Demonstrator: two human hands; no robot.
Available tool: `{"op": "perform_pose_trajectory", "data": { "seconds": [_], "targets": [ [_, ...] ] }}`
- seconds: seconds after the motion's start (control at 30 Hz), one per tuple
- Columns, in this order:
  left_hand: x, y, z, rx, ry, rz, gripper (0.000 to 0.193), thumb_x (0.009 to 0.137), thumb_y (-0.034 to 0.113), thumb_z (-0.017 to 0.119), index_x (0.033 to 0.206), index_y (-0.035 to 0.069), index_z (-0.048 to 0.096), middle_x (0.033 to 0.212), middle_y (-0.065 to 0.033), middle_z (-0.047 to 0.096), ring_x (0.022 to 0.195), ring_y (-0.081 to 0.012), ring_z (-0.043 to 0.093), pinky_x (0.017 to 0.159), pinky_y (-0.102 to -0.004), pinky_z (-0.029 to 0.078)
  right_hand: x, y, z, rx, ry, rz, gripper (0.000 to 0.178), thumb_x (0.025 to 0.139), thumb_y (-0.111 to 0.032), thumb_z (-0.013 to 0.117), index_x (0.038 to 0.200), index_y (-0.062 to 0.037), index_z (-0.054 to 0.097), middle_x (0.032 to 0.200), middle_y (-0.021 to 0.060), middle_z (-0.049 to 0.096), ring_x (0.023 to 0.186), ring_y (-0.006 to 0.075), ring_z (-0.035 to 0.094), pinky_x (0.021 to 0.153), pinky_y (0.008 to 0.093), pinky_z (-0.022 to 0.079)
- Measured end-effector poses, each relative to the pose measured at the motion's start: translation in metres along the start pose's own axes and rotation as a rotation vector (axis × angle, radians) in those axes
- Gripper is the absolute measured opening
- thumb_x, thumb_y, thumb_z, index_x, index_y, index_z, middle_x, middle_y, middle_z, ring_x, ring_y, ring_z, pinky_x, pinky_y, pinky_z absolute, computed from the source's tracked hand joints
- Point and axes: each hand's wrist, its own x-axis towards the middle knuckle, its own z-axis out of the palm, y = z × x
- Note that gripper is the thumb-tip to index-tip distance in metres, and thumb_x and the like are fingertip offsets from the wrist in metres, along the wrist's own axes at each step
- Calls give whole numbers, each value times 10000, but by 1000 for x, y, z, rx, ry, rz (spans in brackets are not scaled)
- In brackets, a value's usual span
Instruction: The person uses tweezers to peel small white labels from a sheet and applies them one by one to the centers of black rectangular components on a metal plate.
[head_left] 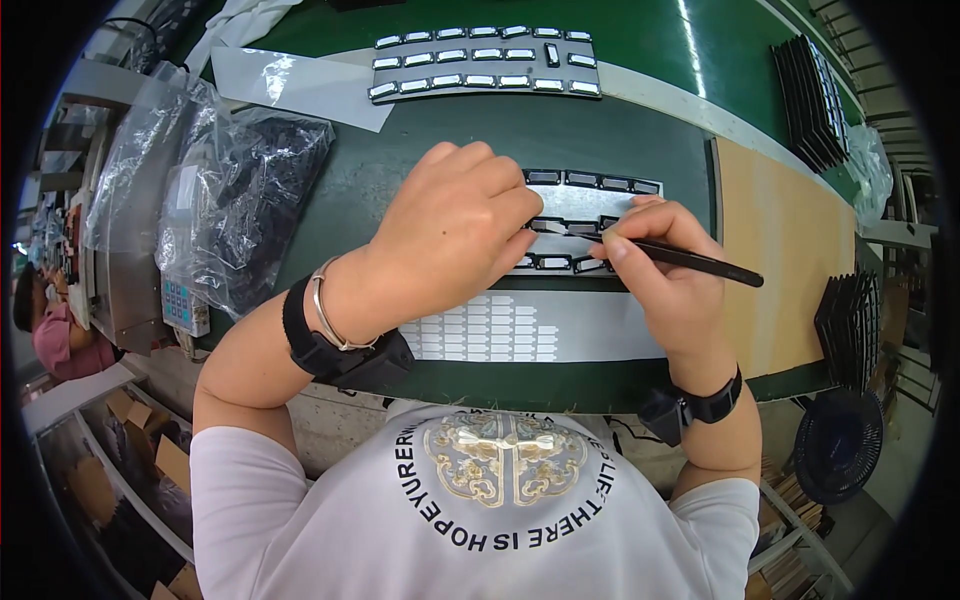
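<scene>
In front of me on the bench lies a light metal tray (577, 205) carrying rows of small black rectangular parts (616, 184). My right hand (672, 262) grips slim black tweezers (700, 261), their thin tips down at a part in the middle row. On the tray's left side rests my left hand (455, 222), its fingers bent and closed at the same middle row; whatever they pinch is hidden. Just nearer to me is a sheet of small white adhesive pieces (480, 330), its right portion bare.
A second tray (485, 68) of similar parts lies at the back. Left are plastic-bagged dark goods (262, 160) and a keypad device (184, 303). Brown board (775, 260) covers the right side, with stacked black trays (812, 100) beyond. Another person (68, 335) sits far left.
</scene>
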Motion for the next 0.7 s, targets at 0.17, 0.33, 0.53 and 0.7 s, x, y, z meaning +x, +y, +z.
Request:
{"op": "perform_pose_trajectory", "data": {
  "seconds": [0.17, 0.33, 0.53, 0.7],
  "targets": [
    [-1, -4, 3, -22, 22, 13, 138, 697, 126, 757, 779, 91, 651, 784, -27, 556, 797, -230, 536, 713, -362, 410, 4, 3, 0, -209, -52, -117, 37, 873, -21, 648, 886, -21, 614, 775, 45, 701, 767, 90, 613, 1063, 373, 335],
    [-2, -7, 4, -42, 39, 27, 145, 692, 128, 763, 786, 94, 658, 792, -20, 568, 801, -223, 541, 716, -359, 409, 4, 4, 1, -211, -45, -81, 38, 871, -18, 650, 890, -15, 617, 788, 49, 702, 759, 91, 619, 1057, 359, 346],
    [-2, -8, 3, -69, 15, 39, 223, 694, 80, 778, 891, 82, 675, 877, -20, 625, 818, -227, 573, 726, -364, 416, 4, 1, 3, -171, -32, -10, 44, 874, -15, 650, 899, -10, 615, 789, 55, 702, 758, 95, 628, 1065, 359, 342],
    [-2, -8, 2, -66, -5, 40, 225, 691, 73, 777, 893, 81, 678, 876, -20, 633, 820, -225, 578, 730, -364, 418, 4, 2, 3, -143, -35, 8, 48, 878, -10, 648, 910, -2, 613, 795, 62, 702, 770, 92, 621, 1065, 351, 342]
  ]
}}
